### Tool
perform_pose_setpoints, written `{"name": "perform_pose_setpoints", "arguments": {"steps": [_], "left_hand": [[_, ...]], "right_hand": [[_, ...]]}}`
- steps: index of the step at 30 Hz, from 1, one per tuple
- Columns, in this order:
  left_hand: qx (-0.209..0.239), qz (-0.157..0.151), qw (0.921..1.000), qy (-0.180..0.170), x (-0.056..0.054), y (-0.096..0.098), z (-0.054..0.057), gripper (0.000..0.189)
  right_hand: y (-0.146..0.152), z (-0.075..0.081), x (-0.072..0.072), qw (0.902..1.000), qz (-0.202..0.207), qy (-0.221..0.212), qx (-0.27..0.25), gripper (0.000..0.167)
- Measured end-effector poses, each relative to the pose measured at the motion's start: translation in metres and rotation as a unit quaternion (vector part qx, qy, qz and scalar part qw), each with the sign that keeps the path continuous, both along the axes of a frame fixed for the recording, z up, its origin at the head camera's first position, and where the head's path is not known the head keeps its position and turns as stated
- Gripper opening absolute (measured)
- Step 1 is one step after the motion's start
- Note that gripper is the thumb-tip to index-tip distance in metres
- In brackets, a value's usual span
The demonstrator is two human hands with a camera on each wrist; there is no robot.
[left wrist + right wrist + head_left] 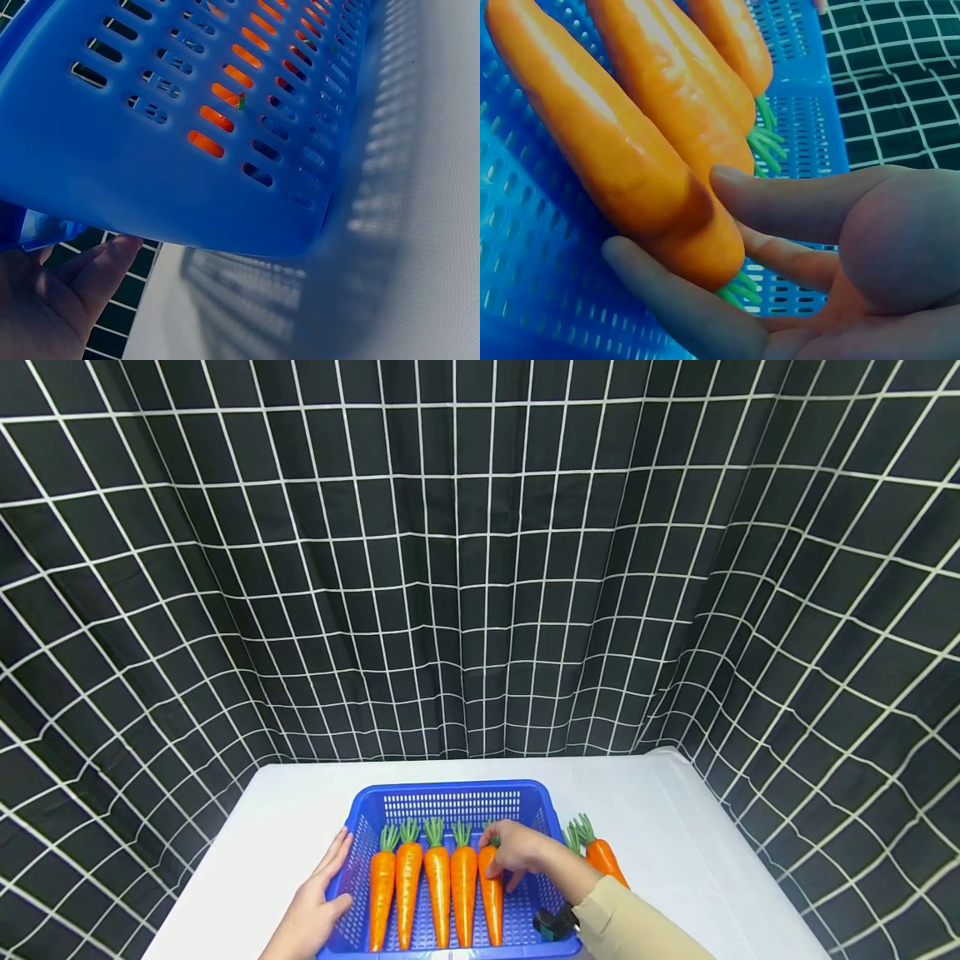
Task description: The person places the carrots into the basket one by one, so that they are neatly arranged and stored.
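In the head view a blue perforated basket [450, 789] holds a row of several orange carrots [408, 885] with green stalks, tops toward the far side. My right hand [513, 852] is over the rightmost carrot [491, 906], near its stalk end. In the right wrist view, thumb and fingers [780, 199] spread to either side of that carrot [622, 165], which lies on the basket floor. My left hand [318, 897] rests along the basket's left rim, fingers straight. From the left wrist, its fingers [109, 270] show at the rim.
More carrots [600, 856] lie on the white table [300, 802] right of the basket, partly hidden by the right forearm. A small black device [555, 920] sits by the right wrist. A dark curtain with white grid lines [465, 568] surrounds the table.
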State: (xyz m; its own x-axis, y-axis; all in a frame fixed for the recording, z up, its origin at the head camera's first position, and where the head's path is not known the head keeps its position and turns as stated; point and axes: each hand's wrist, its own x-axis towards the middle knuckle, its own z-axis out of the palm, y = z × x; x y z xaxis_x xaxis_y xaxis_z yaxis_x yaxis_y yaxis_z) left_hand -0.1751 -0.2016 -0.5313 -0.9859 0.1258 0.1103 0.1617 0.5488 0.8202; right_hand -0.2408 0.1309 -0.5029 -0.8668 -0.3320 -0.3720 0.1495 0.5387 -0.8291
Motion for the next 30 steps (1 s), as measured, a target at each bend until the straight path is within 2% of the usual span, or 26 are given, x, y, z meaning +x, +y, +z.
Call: {"name": "perform_pose_setpoints", "arguments": {"steps": [4,11,16,23,30], "left_hand": [[-0.011,-0.001,0.9999,0.009,-0.001,0.0,0.0,0.087],[-0.021,0.004,0.9997,0.011,-0.001,-0.001,-0.002,0.087],[-0.016,0.004,0.9998,0.009,0.0,-0.001,-0.001,0.087],[-0.003,0.001,1.0,0.003,0.001,0.0,0.001,0.086],[-0.003,0.001,1.0,0.004,0.001,0.0,0.001,0.085]], "right_hand": [[0.0,0.004,0.0,0.9999,-0.006,0.007,0.008,0.043],[0.004,0.018,-0.004,0.9978,-0.027,0.05,0.034,0.042],[0.011,0.029,-0.007,0.9965,-0.03,0.079,-0.001,0.042],[0.028,0.05,-0.002,0.9908,-0.033,0.096,-0.09,0.047],[0.042,0.061,0.007,0.9845,-0.064,0.12,-0.111,0.048]]}}
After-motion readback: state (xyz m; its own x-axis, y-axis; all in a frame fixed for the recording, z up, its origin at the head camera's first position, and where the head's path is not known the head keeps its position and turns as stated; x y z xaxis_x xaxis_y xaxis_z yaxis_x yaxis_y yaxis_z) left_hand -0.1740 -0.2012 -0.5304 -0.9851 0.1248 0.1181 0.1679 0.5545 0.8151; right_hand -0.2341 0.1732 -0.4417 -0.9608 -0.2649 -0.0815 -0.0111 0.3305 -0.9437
